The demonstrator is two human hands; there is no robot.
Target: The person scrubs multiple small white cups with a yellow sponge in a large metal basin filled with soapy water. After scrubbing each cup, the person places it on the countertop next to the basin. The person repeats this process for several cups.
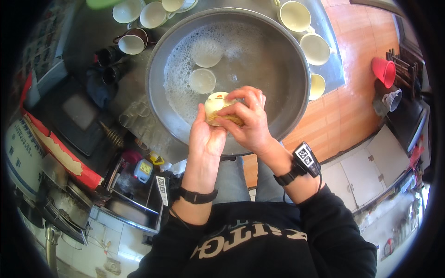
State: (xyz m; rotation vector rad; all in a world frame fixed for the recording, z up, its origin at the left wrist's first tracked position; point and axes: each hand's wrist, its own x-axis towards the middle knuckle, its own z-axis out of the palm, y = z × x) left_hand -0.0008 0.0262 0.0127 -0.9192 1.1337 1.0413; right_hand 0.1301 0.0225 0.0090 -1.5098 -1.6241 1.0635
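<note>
Over the near part of a large round metal basin (301,114) of sudsy water, my left hand (208,133) holds a small cream-coloured cup (212,105) from below and the left side. Its base, bearing a small red mark, faces up and away from me. My right hand (248,116) presses a yellowish scrubbing pad (234,119) against the cup's side. Two pale round cups or bowls lie in the water beyond the held cup, one (202,81) nearer and one (207,52) farther off, partly covered by foam.
Cream cups (314,49) stand right of the basin; white cups (153,15) and a brown cup (132,42) stand at the upper left. Clear glasses (128,120) are left of the basin, near a blue-white jug (143,170). White cabinets (361,173) line the right.
</note>
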